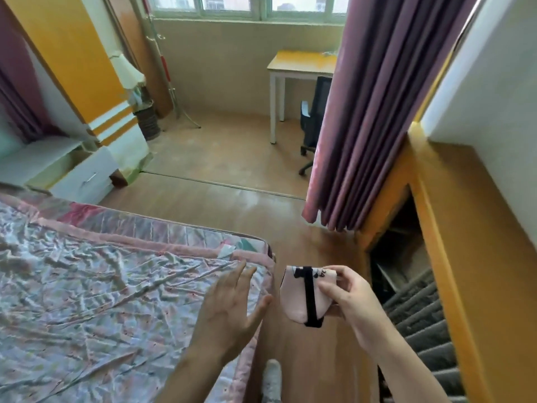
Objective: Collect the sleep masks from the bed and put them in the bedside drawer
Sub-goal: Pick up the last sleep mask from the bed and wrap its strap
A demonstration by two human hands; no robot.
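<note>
My right hand (353, 301) grips a folded pale pink sleep mask (296, 298) with a black elastic strap, held over the wooden floor just past the bed's corner. My left hand (232, 309) hovers open, fingers spread, above the corner of the bed (87, 286), which is covered in a wrinkled pastel sheet. I see no other mask on the sheet. The white bedside cabinet (52, 167) stands at the far left beyond the bed, and its drawer (87, 178) with a metal handle is pulled partly out.
A purple curtain (372, 112) hangs at the right. Beside it are an orange wooden ledge (465, 242) and grey carpeted steps (421, 315). A desk (302, 65) and black office chair (313, 120) stand under the window. A lamp (128, 71) and an orange-and-white wardrobe (87, 68) stand by the cabinet.
</note>
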